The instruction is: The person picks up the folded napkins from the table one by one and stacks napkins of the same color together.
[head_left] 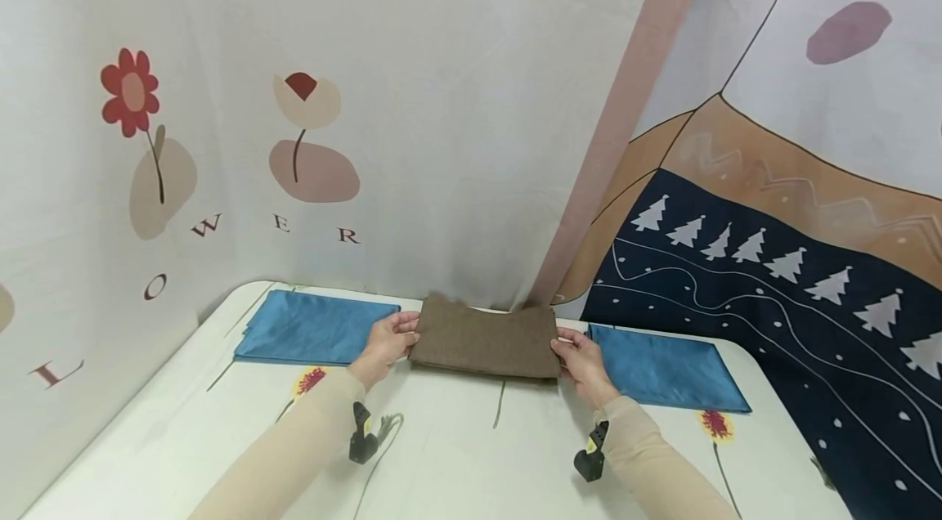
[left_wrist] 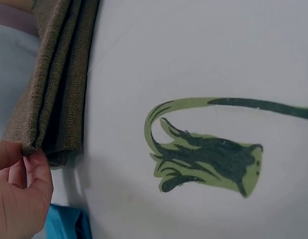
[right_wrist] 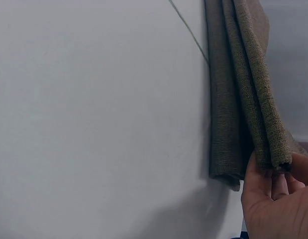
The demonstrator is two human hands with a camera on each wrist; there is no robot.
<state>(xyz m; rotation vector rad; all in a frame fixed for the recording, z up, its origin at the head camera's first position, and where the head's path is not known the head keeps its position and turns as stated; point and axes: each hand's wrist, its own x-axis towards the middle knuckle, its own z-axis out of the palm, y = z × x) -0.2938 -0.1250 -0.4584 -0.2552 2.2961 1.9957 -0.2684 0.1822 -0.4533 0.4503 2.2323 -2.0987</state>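
Observation:
A folded brown cloth [head_left: 482, 338] lies at the far side of the table, between my two hands. My left hand [head_left: 386, 345] pinches its left end; in the left wrist view, thumb and fingers [left_wrist: 39, 172] grip the corner of the upper layers. At the opposite end my right hand [head_left: 585, 360] pinches the right edge, and the right wrist view shows the fingers [right_wrist: 257, 186] under the stacked folds with the thumb on the other side. Both wrist views show several layers of the cloth, the upper ones parted from the bottom one.
A folded blue cloth [head_left: 309, 328] lies left of the brown one, and a second blue cloth [head_left: 670, 367] lies to the right. The white table cover [head_left: 471, 455] has printed flowers. Fabric walls [head_left: 441, 136] rise directly behind the table.

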